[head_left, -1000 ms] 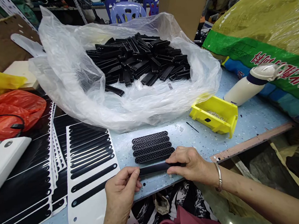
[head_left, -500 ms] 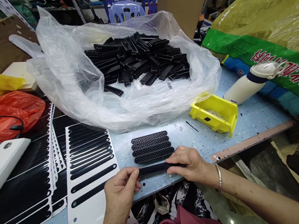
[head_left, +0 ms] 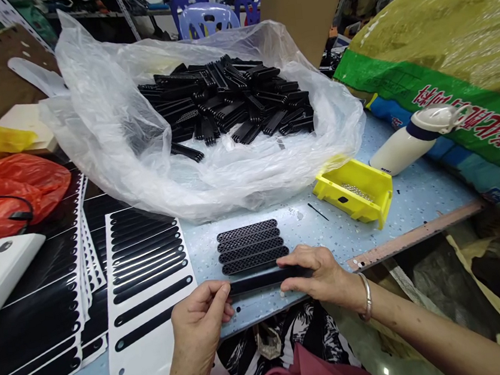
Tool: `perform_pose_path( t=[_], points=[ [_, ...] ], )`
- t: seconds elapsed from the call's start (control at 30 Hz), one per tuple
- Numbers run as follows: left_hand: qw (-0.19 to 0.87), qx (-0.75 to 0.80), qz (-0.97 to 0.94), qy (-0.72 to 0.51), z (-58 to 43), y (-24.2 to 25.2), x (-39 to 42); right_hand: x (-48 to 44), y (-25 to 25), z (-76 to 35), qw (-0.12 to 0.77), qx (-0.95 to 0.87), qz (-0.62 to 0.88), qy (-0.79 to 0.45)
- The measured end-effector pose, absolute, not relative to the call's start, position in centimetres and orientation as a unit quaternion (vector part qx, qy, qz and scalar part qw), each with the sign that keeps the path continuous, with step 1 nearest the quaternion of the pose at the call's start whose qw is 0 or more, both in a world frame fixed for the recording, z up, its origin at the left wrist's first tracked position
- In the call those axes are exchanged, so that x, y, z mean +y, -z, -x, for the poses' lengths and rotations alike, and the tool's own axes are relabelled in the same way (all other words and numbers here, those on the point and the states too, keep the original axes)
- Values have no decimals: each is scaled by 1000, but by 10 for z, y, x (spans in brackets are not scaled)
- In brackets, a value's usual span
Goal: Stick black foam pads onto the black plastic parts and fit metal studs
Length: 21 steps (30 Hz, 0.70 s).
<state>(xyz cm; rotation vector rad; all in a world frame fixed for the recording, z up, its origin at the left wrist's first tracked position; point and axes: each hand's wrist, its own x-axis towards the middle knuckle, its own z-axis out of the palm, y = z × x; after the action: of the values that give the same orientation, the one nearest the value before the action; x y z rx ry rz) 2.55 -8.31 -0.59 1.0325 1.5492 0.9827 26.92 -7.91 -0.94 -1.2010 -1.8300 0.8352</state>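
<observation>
Little has shifted since the earlier frame beyond a slight swing of the head view. The left hand [head_left: 197, 320] pinches one end of a black strip [head_left: 256, 282]; the right hand [head_left: 318, 273] lies pressed along it, hiding its far end. Just above, four mesh-faced strips [head_left: 252, 247] sit side by side on the speckled blue table [head_left: 414, 199]. A heap of black pieces [head_left: 226, 100] remains in a clear plastic bag [head_left: 107, 167].

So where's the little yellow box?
In the head view, the yellow plastic bin sits on the speckled table, right of the clear plastic bag and near the white bottle.
</observation>
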Motion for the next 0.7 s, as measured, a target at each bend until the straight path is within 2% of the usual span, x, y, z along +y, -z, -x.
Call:
perform_pose_path(
  t=[0.2, 0.43, 0.7],
  points=[
    [491, 634, -439, -406, -24, 8, -83, -96, -1, -281, 377, -677, 578, -254],
    [486, 642, -450, -386, -24, 7, -85, -94, 11, -255, 342, -624, 649, -270],
    [459, 647, -467, -390, -26, 5, -87, -96, 0, -265, 369, -535, 603, -463]
  ],
)
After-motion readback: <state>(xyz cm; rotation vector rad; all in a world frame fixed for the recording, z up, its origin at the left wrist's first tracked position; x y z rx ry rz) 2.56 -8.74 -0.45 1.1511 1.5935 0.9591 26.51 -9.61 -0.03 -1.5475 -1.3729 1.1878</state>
